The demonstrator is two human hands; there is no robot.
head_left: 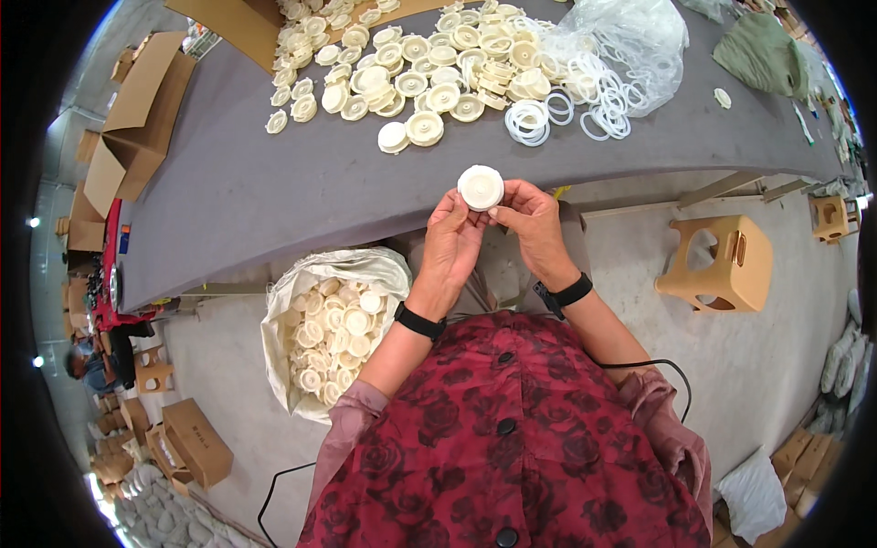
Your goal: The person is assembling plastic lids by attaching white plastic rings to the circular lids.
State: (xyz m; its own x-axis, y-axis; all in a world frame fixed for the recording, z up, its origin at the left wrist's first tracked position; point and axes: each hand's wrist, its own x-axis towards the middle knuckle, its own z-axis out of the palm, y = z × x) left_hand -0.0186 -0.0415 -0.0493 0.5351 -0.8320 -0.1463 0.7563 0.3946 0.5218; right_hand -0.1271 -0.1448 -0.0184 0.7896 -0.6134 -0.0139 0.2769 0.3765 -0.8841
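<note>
Cream cap (480,188) is up at center of the frame, just above the fingertips, held between both hands just off the near edge of the grey table (274,183). From where I stand, left hand (452,245) has it pinched at the cap's lower-left rim, fingers curled in; right hand (537,233) grips the lower-right rim, thumb pressed near the bottom edge, palm part-closed. Neither hand is nearer, both touch; the cap is round so no long axis, broad face turned up to the camera. Can't quite tell whether a ring is seated on it, too small. Materials: cap looks like hard, matte plastic, disc-shaped with a raised circular rim. Loose pile of similar caps (443,97) at upper middle, ribbed and stepped. Right of it, thin translucent rings (525,138), smooth, bendy-looking, some spilling by a crinkled clear bag (653,41). Lower left of the hands, woven white sack (278,333) with more caps inside; its mouth is rolled open.
</note>
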